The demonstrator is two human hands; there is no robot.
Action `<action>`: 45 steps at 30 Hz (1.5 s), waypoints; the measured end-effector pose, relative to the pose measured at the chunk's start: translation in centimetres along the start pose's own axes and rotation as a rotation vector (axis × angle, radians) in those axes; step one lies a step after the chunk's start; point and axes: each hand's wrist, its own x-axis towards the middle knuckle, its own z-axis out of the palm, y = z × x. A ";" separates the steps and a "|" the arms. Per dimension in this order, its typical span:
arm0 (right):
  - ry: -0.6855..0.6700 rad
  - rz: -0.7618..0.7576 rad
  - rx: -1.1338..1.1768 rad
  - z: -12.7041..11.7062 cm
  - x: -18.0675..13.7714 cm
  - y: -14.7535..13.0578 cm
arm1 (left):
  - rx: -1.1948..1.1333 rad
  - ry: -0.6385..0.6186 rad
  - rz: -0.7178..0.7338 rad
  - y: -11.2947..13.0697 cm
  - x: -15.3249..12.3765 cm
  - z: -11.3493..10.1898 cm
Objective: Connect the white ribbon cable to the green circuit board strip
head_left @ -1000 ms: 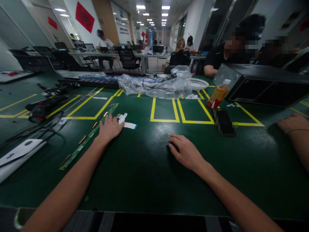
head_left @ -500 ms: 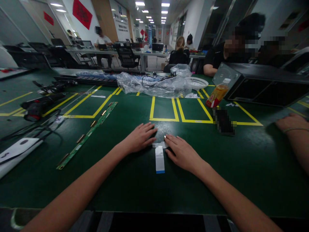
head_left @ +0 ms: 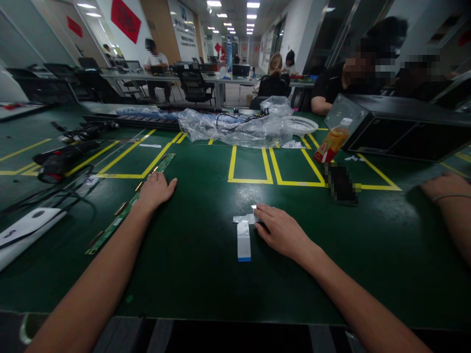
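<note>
My left hand [head_left: 153, 190] is over the upper part of a long, narrow green circuit board [head_left: 117, 220], which lies slanted on the table. Its thumb stands out to the right, and the hand covers a stretch of the board. My right hand [head_left: 281, 230] lies flat, fingers stretched out, with its fingertips at the right end of a white T-shaped flat ribbon cable [head_left: 243, 240]. A blue strip edges the cable's near end. Small pale connector ends show by my index finger.
A plastic drink bottle [head_left: 333, 142] and a dark blurred-out phone-like object [head_left: 342, 184] are on the right. Behind lie clear plastic wrap [head_left: 235, 130] and a white basket [head_left: 301, 125]. Left are black tools [head_left: 61, 159] and a white box [head_left: 27, 233]. Another person's hand [head_left: 445, 189] rests far right.
My left hand has moved left from beside the ribbon cable to the circuit board. My right hand has stayed nearly in place by the cable.
</note>
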 end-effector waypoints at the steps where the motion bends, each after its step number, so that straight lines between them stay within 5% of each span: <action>1: 0.005 0.000 0.007 0.1 0.0 0.1 | -0.015 0.007 -0.029 0.2 -0.2 -0.2; 6: 0.020 -0.004 0.017 0.1 -0.1 0.1 | -0.070 0.011 -0.086 0.8 -0.5 -0.8; 12: -0.022 -0.002 -0.001 -0.4 0.0 -0.4 | 0.021 -0.119 0.039 4.0 -1.6 -0.7; 19: -0.014 -0.049 0.011 0.7 -0.2 -2.2 | -0.053 -0.249 0.727 13.0 -9.0 -0.8; 24: 0.006 -0.027 -0.001 1.3 -0.3 -3.1 | -0.118 -0.325 1.049 14.8 -12.1 -1.6; 45: 0.007 0.070 -0.095 2.1 -0.4 -3.9 | -0.149 -0.366 1.075 14.4 -11.7 -2.1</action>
